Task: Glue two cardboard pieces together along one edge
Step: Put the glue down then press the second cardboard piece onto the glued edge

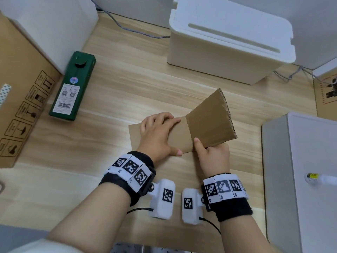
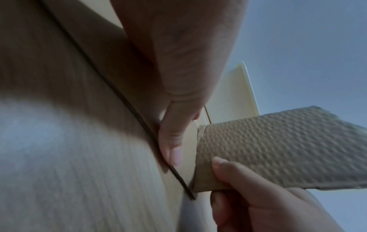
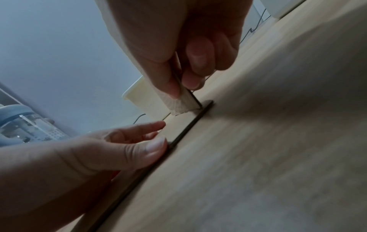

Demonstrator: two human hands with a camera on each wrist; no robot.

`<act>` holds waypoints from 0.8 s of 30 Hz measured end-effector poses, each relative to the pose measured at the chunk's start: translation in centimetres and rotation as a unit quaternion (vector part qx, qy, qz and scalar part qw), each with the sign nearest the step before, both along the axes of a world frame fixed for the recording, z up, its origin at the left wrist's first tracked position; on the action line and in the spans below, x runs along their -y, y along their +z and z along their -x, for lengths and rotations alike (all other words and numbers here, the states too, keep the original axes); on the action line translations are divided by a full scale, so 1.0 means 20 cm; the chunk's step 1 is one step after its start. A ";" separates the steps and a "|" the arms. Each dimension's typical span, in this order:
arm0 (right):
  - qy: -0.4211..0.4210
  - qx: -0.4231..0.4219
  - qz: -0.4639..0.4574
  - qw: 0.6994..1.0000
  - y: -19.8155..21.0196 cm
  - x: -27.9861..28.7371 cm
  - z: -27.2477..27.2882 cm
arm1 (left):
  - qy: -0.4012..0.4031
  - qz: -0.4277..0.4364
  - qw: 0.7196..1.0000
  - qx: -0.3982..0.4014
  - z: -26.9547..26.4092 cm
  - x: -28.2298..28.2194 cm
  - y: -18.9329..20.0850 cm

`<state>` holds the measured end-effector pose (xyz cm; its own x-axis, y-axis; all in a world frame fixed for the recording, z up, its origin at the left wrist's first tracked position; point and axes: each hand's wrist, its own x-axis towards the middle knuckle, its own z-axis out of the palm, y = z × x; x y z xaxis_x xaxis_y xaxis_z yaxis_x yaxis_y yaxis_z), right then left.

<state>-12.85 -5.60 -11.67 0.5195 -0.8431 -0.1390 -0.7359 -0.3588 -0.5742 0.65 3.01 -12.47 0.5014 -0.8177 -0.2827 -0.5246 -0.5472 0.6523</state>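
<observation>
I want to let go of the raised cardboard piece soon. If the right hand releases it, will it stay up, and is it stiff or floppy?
The raised cardboard piece probably stays stiff: it holds flat though the right hand pinches only its near corner. It looks light, being thin corrugated board. Released, it would likely tip over, since it stands on one edge on the flat cardboard piece that the left hand presses down.

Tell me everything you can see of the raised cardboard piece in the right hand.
The raised cardboard piece is brown corrugated board, roughly rectangular, with a ragged far edge showing its fluting. It stands tilted, its lower edge meeting the flat cardboard piece lying on the table. The right hand pinches its near corner; the left hand presses the flat piece. No glue can be made out.
</observation>
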 end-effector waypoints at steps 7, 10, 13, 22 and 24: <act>-0.028 0.002 -0.035 0.999 -0.01 0.00 0.00 | -0.002 -0.002 1.000 -0.003 0.00 0.00 0.00; -0.028 -0.002 -0.029 0.999 -0.02 0.00 0.00 | -0.003 -0.003 1.000 -0.002 0.00 0.00 0.00; -0.035 0.003 -0.032 0.999 0.00 -0.01 -0.01 | -0.003 -0.004 1.000 0.000 0.00 0.00 0.00; -0.049 0.004 -0.050 0.998 0.01 -0.01 -0.01 | 0.000 0.002 1.000 -0.008 0.00 0.00 0.00; -0.055 0.005 -0.054 0.997 0.02 -0.01 -0.01 | 0.001 0.000 1.000 -0.009 0.00 0.00 0.00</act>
<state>-12.65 -5.31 -11.35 0.4268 -0.8751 -0.2281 -0.7616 -0.2118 -0.6125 0.70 2.96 -12.41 0.4974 -0.8173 -0.2910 -0.5128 -0.5475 0.6613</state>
